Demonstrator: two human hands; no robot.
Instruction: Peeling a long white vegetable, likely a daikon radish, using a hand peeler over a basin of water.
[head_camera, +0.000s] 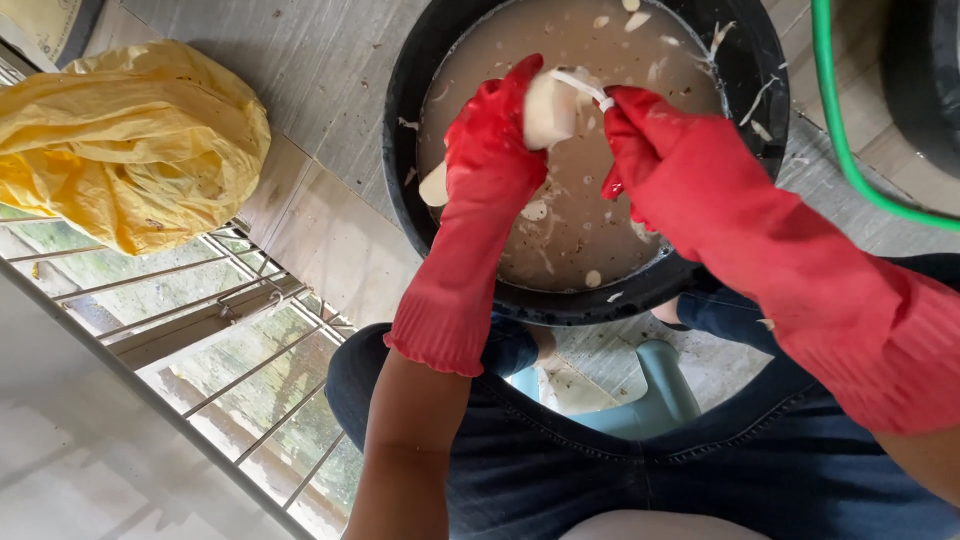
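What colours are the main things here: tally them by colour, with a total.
Red: 2, the left hand's glove and the right hand's glove
Yellow: 1, plastic bag
Black: 1, tub
Green: 1, hose
White: 1, peeled root piece
Total: 6

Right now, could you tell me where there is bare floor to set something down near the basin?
Bare tiled floor lies between the yellow plastic bag and the black basin. It is crowded over the basin's murky water, where the left hand holds a pale peeled piece and the right hand works; the green hose crosses the far side.
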